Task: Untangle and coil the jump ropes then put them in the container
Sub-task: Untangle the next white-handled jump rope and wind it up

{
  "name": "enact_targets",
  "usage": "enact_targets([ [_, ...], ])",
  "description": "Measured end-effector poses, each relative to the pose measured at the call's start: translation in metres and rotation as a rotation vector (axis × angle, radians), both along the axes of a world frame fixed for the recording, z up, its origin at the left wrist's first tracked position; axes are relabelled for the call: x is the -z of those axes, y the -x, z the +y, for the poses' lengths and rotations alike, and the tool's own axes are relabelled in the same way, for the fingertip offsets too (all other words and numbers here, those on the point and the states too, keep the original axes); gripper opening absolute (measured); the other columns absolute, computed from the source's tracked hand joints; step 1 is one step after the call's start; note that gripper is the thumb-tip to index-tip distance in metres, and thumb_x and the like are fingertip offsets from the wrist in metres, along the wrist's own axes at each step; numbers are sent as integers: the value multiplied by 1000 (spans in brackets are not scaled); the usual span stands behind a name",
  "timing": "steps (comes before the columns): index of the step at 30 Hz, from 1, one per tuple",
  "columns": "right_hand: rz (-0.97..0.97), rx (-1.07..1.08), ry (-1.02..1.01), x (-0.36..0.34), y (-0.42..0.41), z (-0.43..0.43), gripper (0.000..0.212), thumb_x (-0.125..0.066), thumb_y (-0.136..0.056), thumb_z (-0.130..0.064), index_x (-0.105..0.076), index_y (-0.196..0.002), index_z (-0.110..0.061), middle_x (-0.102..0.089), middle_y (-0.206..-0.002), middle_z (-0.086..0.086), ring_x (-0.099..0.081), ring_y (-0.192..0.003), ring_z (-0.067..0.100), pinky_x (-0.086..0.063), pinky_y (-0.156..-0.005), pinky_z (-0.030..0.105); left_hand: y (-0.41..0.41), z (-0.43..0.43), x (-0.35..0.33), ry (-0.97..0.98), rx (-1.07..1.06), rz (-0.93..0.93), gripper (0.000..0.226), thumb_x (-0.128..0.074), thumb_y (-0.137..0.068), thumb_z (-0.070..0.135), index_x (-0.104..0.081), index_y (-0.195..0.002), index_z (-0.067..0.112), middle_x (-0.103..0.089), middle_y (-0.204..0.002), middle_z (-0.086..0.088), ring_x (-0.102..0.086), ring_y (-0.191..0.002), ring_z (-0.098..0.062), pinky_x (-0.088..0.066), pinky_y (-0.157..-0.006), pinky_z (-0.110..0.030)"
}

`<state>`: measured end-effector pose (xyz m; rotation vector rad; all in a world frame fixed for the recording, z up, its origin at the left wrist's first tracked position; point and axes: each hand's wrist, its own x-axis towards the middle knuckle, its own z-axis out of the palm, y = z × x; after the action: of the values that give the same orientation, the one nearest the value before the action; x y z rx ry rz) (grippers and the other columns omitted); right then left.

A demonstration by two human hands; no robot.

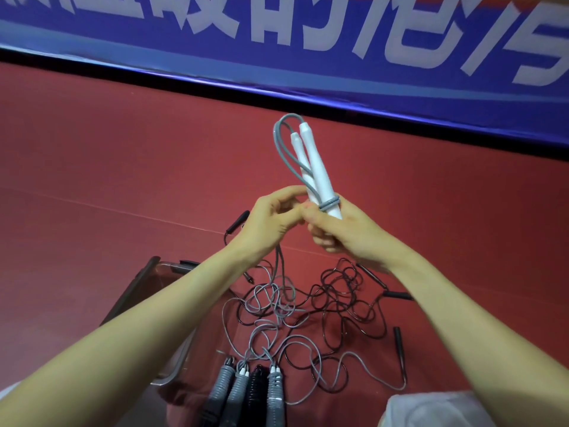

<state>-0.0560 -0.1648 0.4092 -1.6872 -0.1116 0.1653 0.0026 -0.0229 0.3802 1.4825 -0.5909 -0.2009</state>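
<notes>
Light is even and fairly bright — shadows on the red floor (92,149) are faint and soft-edged. The white handles (318,171) show brightest. Wide-angle distortion bows the blue banner (308,72) along the top edge; fine detail looks slightly smeared, and the bottom corners are blurriest.

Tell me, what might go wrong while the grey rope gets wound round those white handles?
The grey cord runs from the left hand down into a floor tangle with black ropes; pulling may tighten knots or drag them up. Only two turns circle the white handles by the right hand; slack could let them slip off.
</notes>
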Motion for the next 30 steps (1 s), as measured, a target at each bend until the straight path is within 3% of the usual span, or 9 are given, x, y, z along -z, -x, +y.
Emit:
enact_targets([
  [6, 68, 59, -212, -1, 1, 7, 47, -42, -78, -62, -49, -84, -16, -40, -57, 0, -28, -42, 7, -13, -40, 21, 2, -2, -3, 95, 38, 64, 21, -67, -82, 16, -60, -102, 18, -50, -58, 6, -44, -50, 3, -35, -53, -11],
  [10, 109, 137, -285, 1, -3, 10, 39, -39, -94, -48, -51, -97, -11, -40, -52, -1, -27, -39, 7, -12, -40, 18, 2, 2, -2, 59, 109, 143, 28, -69, -81, 27, -53, -102, 17, -45, -74, -17, -41, -48, -5, -32, -48, -14],
  [14, 134, 85, -298, -1, -4, 6, 31, -35, -99, -41, -42, -99, -11, -42, -54, 0, -27, -39, 6, -18, -34, 14, -2, 14, -3, -65, 214, 200, 29, -61, -78, 39, -55, -89, 13, -33, -56, -1, -26, -45, -7, -22, -48, -21],
  [19, 130, -4, -265, -16, 3, -4, 35, -44, -89, -48, -43, -93, -13, -41, -55, -2, -26, -43, 7, -13, -42, 18, -14, 39, 8, -229, 374, 103, 21, -60, -87, 38, -74, -87, 23, -46, -63, 6, -41, -63, -8, -37, -65, -17],
  [22, 220, -170, -171, -14, 8, 0, 33, -44, -89, -42, -39, -90, -9, -42, -54, -3, -26, -41, 5, -13, -40, 18, -18, 46, 6, -341, 310, 14, 9, -70, -83, 30, -75, -83, 22, -58, -69, 5, -50, -70, -9, -40, -73, -22],
  [24, 302, -326, -98, -9, 13, 7, 37, -44, -88, -35, -36, -104, -3, -41, -55, -1, -26, -41, 6, -16, -38, 15, -39, 56, 19, -485, 280, 6, 24, -75, -81, 23, -71, -102, 11, -67, -96, 3, -61, -82, -5, -47, -83, -23],
  [26, 398, -452, -7, -6, 18, 10, 35, -53, -87, -34, -36, -106, -10, -41, -57, -2, -28, -42, 6, -20, -38, 15, -64, 70, 39, -639, 275, 74, 44, -80, -76, 36, -67, -113, 17, -68, -114, 5, -65, -97, -6, -52, -92, -35],
  [29, 521, -588, 279, -1, 24, 13, 32, -58, -91, -36, -30, -93, -21, -44, -59, -5, -31, -47, 8, -23, -42, 17, -46, 68, 11, -666, 447, 18, 8, -76, -79, 9, -72, -85, 13, -71, -80, 2, -63, -71, -11, -53, -68, -27],
  [30, 538, -602, 383, 0, 25, 14, 31, -57, -95, -33, -28, -92, -22, -45, -60, -6, -33, -49, 9, -25, -44, 19, -36, 63, -1, -672, 471, -23, 12, -74, -79, 4, -72, -78, 15, -69, -73, 1, -59, -66, -10, -49, -64, -25],
])
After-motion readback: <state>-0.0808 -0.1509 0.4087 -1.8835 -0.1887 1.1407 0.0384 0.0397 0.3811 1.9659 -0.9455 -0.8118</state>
